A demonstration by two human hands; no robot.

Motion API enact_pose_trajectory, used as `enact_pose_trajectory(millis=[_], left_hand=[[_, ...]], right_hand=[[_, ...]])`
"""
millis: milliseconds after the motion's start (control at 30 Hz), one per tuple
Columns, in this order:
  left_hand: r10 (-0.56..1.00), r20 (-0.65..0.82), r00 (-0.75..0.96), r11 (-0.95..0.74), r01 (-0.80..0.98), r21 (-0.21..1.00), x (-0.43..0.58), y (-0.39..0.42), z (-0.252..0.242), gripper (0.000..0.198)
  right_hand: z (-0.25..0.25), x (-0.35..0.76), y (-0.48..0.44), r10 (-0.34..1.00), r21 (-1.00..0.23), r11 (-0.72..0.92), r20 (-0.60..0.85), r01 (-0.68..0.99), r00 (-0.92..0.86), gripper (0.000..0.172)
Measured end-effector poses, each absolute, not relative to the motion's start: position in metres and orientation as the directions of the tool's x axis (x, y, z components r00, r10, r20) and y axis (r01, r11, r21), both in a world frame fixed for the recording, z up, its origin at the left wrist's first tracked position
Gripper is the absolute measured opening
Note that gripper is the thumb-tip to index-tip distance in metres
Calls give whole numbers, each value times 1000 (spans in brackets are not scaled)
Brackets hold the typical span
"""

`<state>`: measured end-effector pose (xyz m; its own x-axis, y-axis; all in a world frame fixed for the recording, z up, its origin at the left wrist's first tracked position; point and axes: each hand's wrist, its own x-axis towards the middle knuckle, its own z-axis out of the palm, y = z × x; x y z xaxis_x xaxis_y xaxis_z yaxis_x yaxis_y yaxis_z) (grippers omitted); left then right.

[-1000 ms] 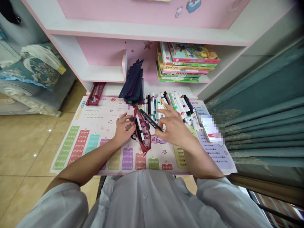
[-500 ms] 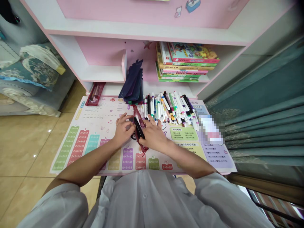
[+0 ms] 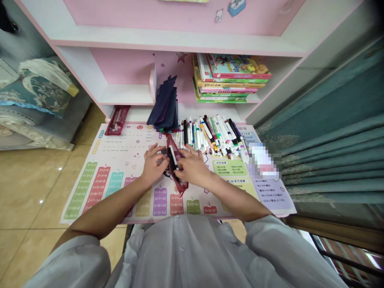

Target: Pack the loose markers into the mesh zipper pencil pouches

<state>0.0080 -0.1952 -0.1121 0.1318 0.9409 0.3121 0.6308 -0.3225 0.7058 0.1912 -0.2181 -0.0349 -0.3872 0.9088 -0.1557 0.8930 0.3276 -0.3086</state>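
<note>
A dark red see-through pencil pouch (image 3: 181, 187) lies on the desk mat, its mouth spread apart. Inside it rest a black marker (image 3: 171, 162) and a white marker (image 3: 174, 157), side by side. My left hand (image 3: 154, 164) pinches the pouch's left edge between thumb and fingers. On the other side, my right hand (image 3: 193, 167) grips the right edge, its thumb reaching over the markers' lower ends. Just beyond the right hand is a big heap of markers (image 3: 210, 134) with white, black and coloured bodies.
Dark blue flat pouches (image 3: 164, 106) are piled behind the hands. A filled red pouch (image 3: 118, 121) sits at the back left. Stacked books (image 3: 231, 86) fill the right shelf. A blurred-out object (image 3: 264, 160) lies on the printed mat (image 3: 117, 150) near the curtain (image 3: 327, 148).
The pouch's mouth has spread wider and the markers have settled deeper, the white one now showing along more of its length. Both hands stay at the pouch edges. The view shifted slightly.
</note>
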Motion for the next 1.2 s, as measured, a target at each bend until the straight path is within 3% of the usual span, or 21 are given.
enact_pose_trajectory(millis=[100,200,367,933,1067,1200], left_hand=[[939,321,124,-325,622,712,8,-195,-112,20],[943,311,118,-314,621,719,8,-195,-113,20],[945,303,124,-313,614,725,7,-194,-114,20],[947,297,120,-306,612,729,7,-195,-113,21],[949,291,124,-303,622,722,7,-195,-111,21],[944,303,131,-316,625,714,7,-194,-113,20]], right_hand=[[-28,212,-202,973,-338,228,48,913,-225,24],[-27,240,-179,967,-314,21,247,949,60,22],[-46,275,-147,918,-235,-216,281,948,279,28],[-51,274,-142,956,-148,-158,224,976,189,30],[-28,262,-161,964,-179,-81,237,981,123,23],[-8,247,-191,966,-293,144,250,945,-69,27]])
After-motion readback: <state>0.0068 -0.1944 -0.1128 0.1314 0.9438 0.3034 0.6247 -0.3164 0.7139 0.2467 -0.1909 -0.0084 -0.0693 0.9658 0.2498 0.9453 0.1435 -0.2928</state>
